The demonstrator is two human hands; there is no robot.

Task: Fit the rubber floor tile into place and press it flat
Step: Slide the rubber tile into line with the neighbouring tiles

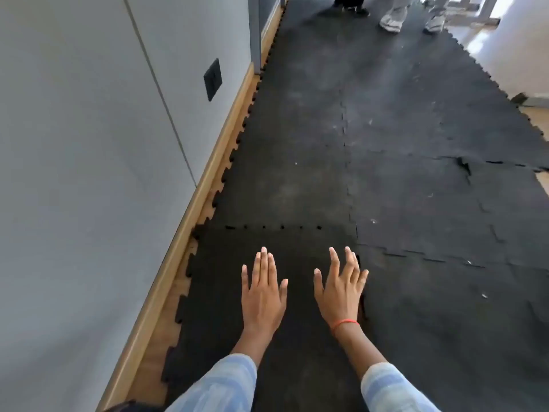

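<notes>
A black rubber floor tile [219, 295] with jigsaw-toothed edges lies on the floor beside the wall, at the near left. Small gaps show along its far seam [273, 227] with the tile beyond. My left hand [263, 292] lies flat, palm down, on the tile's middle with fingers together. My right hand [341, 289] is palm down with fingers spread, over the tile's right edge where it meets the neighbouring tile. Neither hand holds anything. A red thread circles my right wrist.
Grey wall [89, 173] with a wooden skirting board [208, 171] runs along the left; a strip of wooden floor shows beside the tile. Laid black tiles [416, 144] cover the floor ahead, with a lifted seam [463, 166] at the right. Other people's shoes [393, 19] stand far ahead.
</notes>
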